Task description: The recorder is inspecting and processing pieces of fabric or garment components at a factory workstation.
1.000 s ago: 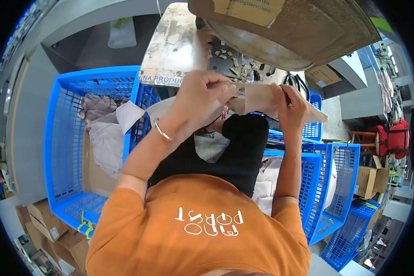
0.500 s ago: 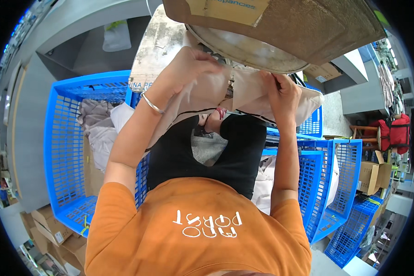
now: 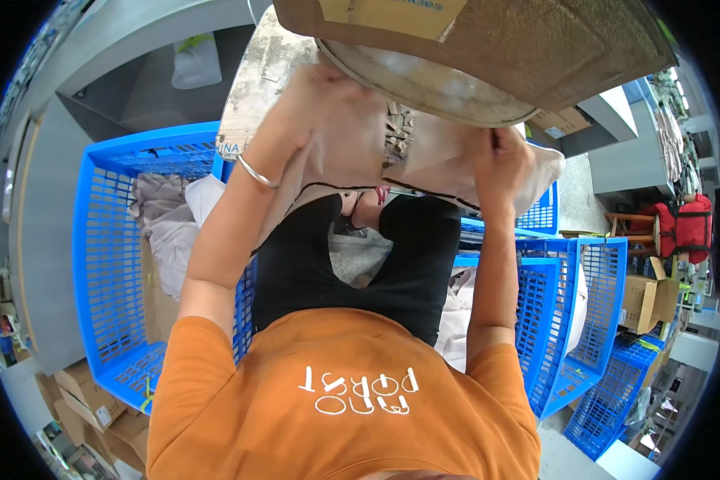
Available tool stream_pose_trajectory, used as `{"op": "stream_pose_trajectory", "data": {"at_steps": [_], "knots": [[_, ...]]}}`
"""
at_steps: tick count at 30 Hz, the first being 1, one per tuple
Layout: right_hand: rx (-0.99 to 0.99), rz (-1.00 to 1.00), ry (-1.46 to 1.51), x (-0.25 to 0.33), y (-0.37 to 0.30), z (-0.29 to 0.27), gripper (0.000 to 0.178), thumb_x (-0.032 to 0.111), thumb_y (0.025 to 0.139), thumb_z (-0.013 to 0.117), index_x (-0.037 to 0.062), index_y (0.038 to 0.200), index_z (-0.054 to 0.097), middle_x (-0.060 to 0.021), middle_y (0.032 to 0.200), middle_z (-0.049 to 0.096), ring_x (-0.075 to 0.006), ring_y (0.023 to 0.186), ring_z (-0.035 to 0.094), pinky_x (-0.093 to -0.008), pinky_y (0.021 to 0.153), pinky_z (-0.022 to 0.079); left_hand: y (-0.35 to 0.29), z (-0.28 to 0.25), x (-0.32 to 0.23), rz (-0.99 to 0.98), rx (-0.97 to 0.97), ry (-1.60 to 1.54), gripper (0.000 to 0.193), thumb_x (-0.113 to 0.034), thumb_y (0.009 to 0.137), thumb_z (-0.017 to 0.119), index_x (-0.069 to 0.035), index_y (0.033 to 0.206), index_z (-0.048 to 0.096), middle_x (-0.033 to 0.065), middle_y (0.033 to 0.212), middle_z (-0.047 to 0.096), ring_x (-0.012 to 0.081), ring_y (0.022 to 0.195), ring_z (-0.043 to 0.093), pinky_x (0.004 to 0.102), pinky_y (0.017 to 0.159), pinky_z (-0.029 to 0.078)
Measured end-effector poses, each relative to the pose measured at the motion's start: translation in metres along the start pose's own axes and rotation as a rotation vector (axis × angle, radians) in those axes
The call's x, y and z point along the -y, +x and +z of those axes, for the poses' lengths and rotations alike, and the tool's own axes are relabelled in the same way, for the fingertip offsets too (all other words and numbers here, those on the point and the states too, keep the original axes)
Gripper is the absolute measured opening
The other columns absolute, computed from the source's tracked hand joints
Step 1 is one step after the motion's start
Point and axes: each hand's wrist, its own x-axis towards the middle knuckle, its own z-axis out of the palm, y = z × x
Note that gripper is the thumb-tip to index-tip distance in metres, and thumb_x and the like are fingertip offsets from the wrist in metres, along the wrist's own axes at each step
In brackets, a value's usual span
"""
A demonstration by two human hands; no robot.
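A pale beige cloth (image 3: 340,148) with black edging is spread between my hands, above my lap. My right hand (image 3: 506,164) pinches it near its right end, just below a round pale rim (image 3: 432,84). On the left, my left hand (image 3: 332,96) lies at the cloth's upper part; its fingers are smeared by motion, so their grip is unclear. Through a gap in the middle of the cloth shows a cluster of small grey-brown bits (image 3: 398,132). A worn, pale board (image 3: 256,96) reaches out beyond my left wrist.
A large brown panel (image 3: 520,48) hangs over the far side, above the round rim. At my left stands a blue crate (image 3: 96,264) with crumpled grey cloth (image 3: 172,232). More blue crates (image 3: 540,336) stand at my right, with cardboard boxes (image 3: 644,300) beyond.
My left hand has moved slightly up and away. My right hand has shifted a little lower and right with the cloth. The gap in the cloth now shows more of the small bits.
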Motion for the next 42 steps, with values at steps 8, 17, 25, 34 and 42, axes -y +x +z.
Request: {"op": "stream_pose_trajectory", "data": {"at_steps": [8, 17, 25, 34, 42], "knots": [[0.123, -0.006, -0.238, -0.046, -0.058, -0.073, 0.02, 0.019, 0.093, 0.069, 0.0011, 0.085, 0.069, -0.0149, 0.073, 0.064, -0.0277, 0.064, 0.064, -0.0354, 0.061, 0.048, -0.045, -0.01, -0.01, -0.074, 0.082, 0.2, 0.013, -0.011, 0.089, 0.074, 0.001, 0.092, 0.076, -0.0004, 0.081, 0.071, 0.0057, 0.072, 0.061, 0.0217, 0.064, 0.05], [0.029, 0.466, -0.688, -0.107, -0.142, -0.196, 0.045, 0.032, 0.095, 0.067, 0.0045, 0.13, 0.063, -0.0146, 0.129, 0.064, -0.0303, 0.099, 0.068, -0.0407, 0.084, 0.054, -0.107, 0.078, 0.01, 0.24, 0.097, 0.427, 0.022, -0.027, 0.083, 0.079, -0.005, 0.084, 0.074, 0.0076, 0.076, 0.068, 0.0228, 0.068, 0.063, 0.0347, 0.063, 0.047], [0.646, 0.429, 0.538, -0.015, -0.184, -0.078, 0.038, 0.005, 0.088, 0.072, -0.0008, 0.125, 0.064, -0.0091, 0.117, 0.069, -0.0197, 0.1, 0.065, -0.0315, 0.094, 0.048, -0.15, 0.129, 0.028, 0.404, 0.17, 0.274, 0.016, -0.024, 0.085, 0.074, -0.009, 0.091, 0.075, 0.0082, 0.084, 0.068, 0.0267, 0.078, 0.067, 0.0374, 0.069, 0.051], [0.014, 0.66, 0.588, -0.032, -0.149, -0.122, 0.035, 0.029, 0.094, 0.073, -0.0046, 0.102, 0.073, -0.0075, 0.093, 0.07, -0.0145, 0.088, 0.064, -0.0289, 0.083, 0.05, -0.185, 0.044, 0.073, 0.536, -0.117, 0.838, 0.007, -0.018, 0.08, 0.072, -0.018, 0.086, 0.075, -0.0005, 0.09, 0.062, 0.0212, 0.103, 0.057, 0.0393, 0.09, 0.041], [-0.262, 0.039, -0.386, -0.025, -0.119, -0.129, 0.06, 0.026, 0.093, 0.073, -0.0045, 0.14, 0.049, -0.0191, 0.137, 0.058, -0.0318, 0.129, 0.053, -0.0406, 0.112, 0.037, -0.158, 0.086, 0.052, 0.608, -0.074, 0.66, 0.016, -0.01, 0.08, 0.073, -0.013, 0.096, 0.073, 0.0008, 0.091, 0.063, 0.0241, 0.089, 0.062, 0.0389, 0.081, 0.05]]}}
